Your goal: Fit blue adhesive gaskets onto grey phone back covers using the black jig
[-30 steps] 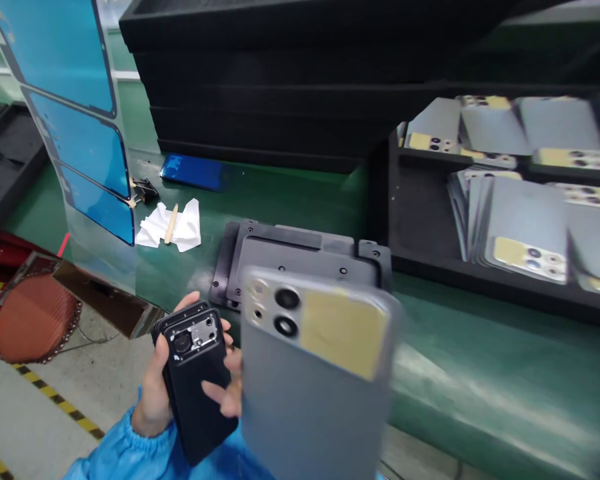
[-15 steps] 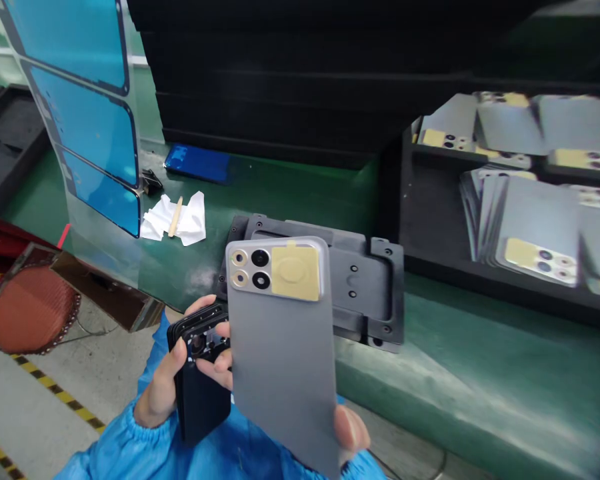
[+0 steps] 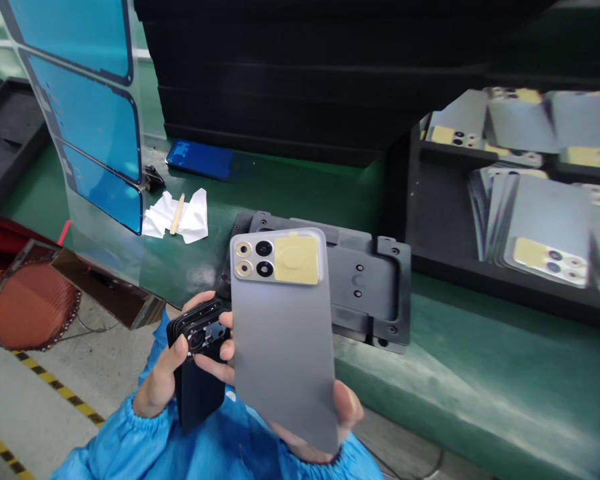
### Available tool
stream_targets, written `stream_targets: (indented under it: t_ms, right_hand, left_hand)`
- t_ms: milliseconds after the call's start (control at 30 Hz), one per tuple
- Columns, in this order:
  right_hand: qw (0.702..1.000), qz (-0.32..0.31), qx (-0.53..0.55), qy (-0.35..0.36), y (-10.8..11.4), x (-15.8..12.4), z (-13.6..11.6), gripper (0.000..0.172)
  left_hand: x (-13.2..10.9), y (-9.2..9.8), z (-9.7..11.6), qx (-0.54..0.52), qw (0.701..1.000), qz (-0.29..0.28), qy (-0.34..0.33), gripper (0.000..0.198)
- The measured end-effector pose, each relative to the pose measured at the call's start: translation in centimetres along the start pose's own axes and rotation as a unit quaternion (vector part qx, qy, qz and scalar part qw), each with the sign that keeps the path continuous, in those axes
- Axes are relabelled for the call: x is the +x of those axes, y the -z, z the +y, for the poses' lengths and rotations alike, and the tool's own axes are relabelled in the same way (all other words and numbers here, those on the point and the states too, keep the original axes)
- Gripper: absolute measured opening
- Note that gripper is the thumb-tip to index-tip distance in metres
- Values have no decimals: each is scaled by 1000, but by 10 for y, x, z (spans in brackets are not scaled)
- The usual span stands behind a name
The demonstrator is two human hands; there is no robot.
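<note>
A grey phone back panel (image 3: 283, 347) with a camera block and a yellow film patch is upright in my right hand (image 3: 347, 407), its thumb at the right edge and fingertips showing past the left edge. To its left, my left hand (image 3: 163, 377) grips a stack of black panels (image 3: 203, 390), the thumb beside the camera area of the front one. Fingertips of my right hand reach the black stack's right side. Behind the grey panel lies a dark grey fixture (image 3: 365, 280) on the green table (image 3: 480, 347), partly covered by it.
A black tray (image 3: 440, 207) at the right holds several grey panels (image 3: 547, 213). Blue film sheets (image 3: 87, 120) stand at the left. Near them are white tissue (image 3: 195, 220) with a small stick, a black clip (image 3: 153, 179) and a blue panel (image 3: 203, 160). A red stool (image 3: 35, 307) stands lower left.
The grey panel has moved up slightly and tilted, and more of my right hand shows below it. The black stack has shifted slightly in my left hand.
</note>
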State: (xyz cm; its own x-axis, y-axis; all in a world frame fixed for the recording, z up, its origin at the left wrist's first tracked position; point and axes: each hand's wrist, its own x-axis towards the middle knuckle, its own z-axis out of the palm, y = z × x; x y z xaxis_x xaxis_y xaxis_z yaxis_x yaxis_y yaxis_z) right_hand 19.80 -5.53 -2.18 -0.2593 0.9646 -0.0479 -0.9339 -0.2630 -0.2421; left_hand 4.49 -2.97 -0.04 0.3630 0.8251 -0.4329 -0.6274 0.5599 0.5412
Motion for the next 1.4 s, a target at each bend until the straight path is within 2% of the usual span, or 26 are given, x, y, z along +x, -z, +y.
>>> stream_targets:
  t_ms: [100, 300, 833, 967, 1400]
  right_hand:
    - [1000, 11, -12, 3, 2, 0, 0, 70]
    - [1000, 13, 4, 8, -5, 3, 1, 66]
    - [999, 51, 13, 2, -12, 3, 14, 64]
    - [998, 60, 31, 4, -15, 2, 15, 58]
    - [994, 89, 67, -6, -17, 3, 18, 60]
  left_hand:
    - [1, 2, 1, 4, 1000, -6, 5, 61]
    - [4, -4, 2, -34, 999, -6, 4, 54]
    - [0, -4, -6, -14, 997, -11, -71, 56]
    - [0, -1, -7, -3, 996, -3, -87, 59]
    - [1, -2, -10, 38, 990, 24, -132, 57]
